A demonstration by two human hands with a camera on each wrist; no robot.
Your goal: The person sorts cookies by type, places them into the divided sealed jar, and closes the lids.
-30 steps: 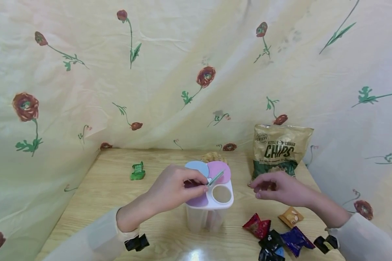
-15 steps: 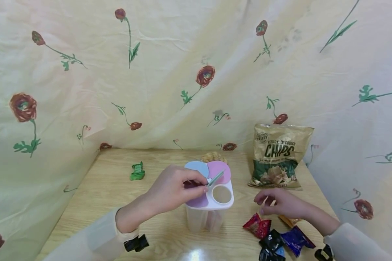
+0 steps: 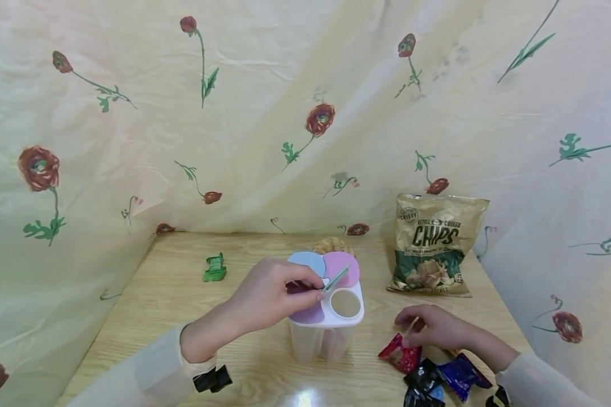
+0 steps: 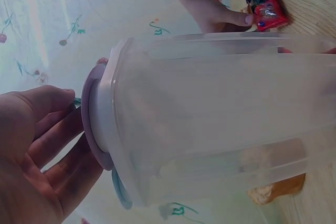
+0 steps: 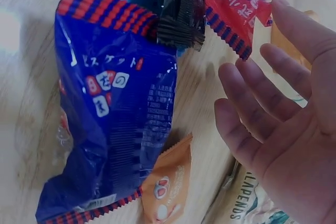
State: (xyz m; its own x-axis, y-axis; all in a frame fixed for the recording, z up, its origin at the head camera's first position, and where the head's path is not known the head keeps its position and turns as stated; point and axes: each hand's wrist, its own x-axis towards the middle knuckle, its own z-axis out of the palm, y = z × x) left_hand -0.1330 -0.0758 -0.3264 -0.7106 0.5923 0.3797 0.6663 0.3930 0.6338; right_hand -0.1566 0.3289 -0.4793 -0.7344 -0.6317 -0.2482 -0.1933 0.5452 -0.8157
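Note:
My left hand [image 3: 272,291] pinches a thin pale green lid [image 3: 338,277] between thumb and fingertips, tilted above the clear container [image 3: 318,345]. That container's white top [image 3: 356,320] carries blue [image 3: 305,260], pink [image 3: 347,263] and purple [image 3: 309,314] round lids, and its front right hole is uncovered. In the left wrist view the left hand [image 4: 37,150] is beside the lidded end. My right hand [image 3: 440,328] is low over the wrapped snacks, thumb tip at the corner of a red packet [image 3: 401,355]. The right wrist view shows its fingers [image 5: 244,98] loosely spread.
Near the red packet lie a black packet [image 3: 424,379], a blue packet [image 3: 463,377] and an orange packet [image 5: 168,184]. A chips bag [image 3: 433,243] stands at the back right. A green packet [image 3: 215,267] lies at the left. Tan food [image 3: 333,245] sits behind the container.
My right hand has come down from in front of the chips bag toward me, to the red packet. The left hand and the pale green lid have stayed in place.

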